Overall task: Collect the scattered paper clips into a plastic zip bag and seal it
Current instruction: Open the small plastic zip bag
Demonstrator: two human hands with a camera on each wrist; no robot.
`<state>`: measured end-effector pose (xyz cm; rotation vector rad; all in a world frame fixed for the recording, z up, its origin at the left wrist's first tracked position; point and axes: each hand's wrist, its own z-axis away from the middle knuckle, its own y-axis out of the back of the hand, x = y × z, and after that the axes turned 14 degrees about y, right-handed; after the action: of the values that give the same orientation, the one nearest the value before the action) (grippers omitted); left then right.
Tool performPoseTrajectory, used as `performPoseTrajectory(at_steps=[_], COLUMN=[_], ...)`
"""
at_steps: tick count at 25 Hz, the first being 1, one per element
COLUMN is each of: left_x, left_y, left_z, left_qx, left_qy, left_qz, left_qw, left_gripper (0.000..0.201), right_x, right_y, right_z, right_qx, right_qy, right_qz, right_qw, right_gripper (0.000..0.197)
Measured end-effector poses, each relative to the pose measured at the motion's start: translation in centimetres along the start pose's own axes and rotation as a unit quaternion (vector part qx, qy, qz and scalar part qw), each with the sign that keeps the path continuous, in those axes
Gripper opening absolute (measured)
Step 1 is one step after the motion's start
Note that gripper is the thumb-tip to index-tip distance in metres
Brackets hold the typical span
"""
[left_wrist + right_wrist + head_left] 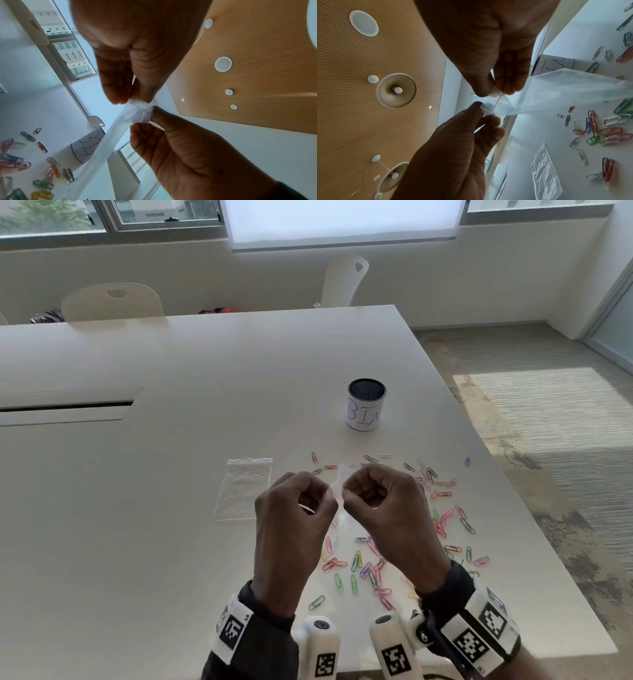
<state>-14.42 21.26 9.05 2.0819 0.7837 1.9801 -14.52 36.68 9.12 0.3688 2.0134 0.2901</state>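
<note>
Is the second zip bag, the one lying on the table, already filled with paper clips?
No, the flat zip bag looks empty.

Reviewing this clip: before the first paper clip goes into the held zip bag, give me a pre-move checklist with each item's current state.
1. Clear plastic zip bag held off the table: ok, lifted between both hands.
2. Left hand pinching the bag's top edge: ok.
3. Right hand pinching the same edge: ok.
4. Bag mouth pulled open: cannot tell; the fingers cover the zip strip.
5. Coloured paper clips within reach: ok, scattered on the white table under and beside the hands; none in the bag.
6. A hand free to pick up clips: not ok, both hold the bag.
</note>
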Motion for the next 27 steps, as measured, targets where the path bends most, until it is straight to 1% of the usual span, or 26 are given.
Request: performPoseTrajectory(at_steps=[2, 4, 8, 11, 14, 18, 20, 24, 27], left_x=[-0.1, -0.1, 0.2, 0.3, 0.1, 0.0, 0.3, 0.6, 0.4], left_y=[0.0, 0.1, -0.3, -0.5, -0.4, -0.2, -0.3, -0.7, -0.5], left_z=[-0.1, -0.1, 0.4, 0.7, 0.6, 0.4, 0.6, 1.1, 1.1], left_qx=[0.022, 0.034, 0.013, 0.002, 0.021, 0.054, 0.057, 0.056, 0.064], left_qy=[0.01, 0.006, -0.031, -0.032, -0.029, -0.026, -0.033, -0.05, -0.051], left_qz=[-0.004, -0.008, -0.027, -0.033, -0.057, -0.063, -0.06, -0.058, -0.064], left_qw=[1.0, 0.999, 0.999, 0.999, 0.998, 0.996, 0.996, 0.995, 0.995], left_gripper=[0.013, 0.012, 0.011, 0.011, 0.015, 0.017, 0.016, 0.016, 0.017], right_x=[0.2, 0.3, 0.0, -0.2, 0.2, 0.5, 0.3, 0.2, 0.3], right_y=[0.2, 0.4, 0.2, 0.0, 0.3, 0.9, 0.8, 0.2, 0.3], right_z=[-0.1, 0.0, -0.1, -0.3, -0.3, 0.1, 0.2, 0.2, 0.1], right_qx=[0.016, 0.015, -0.024, -0.006, 0.012, 0.017, 0.002, -0.063, -0.062], right_qy=[-0.009, -0.009, 0.021, 0.026, 0.015, 0.002, -0.003, -0.027, -0.025], right_qz=[0.023, 0.05, 0.069, 0.086, 0.106, 0.123, 0.119, 0.103, 0.127], right_qw=[1.0, 0.999, 0.997, 0.996, 0.994, 0.992, 0.993, 0.992, 0.99], right_gripper=[0.013, 0.015, 0.02, 0.016, 0.017, 0.023, 0.024, 0.03, 0.029])
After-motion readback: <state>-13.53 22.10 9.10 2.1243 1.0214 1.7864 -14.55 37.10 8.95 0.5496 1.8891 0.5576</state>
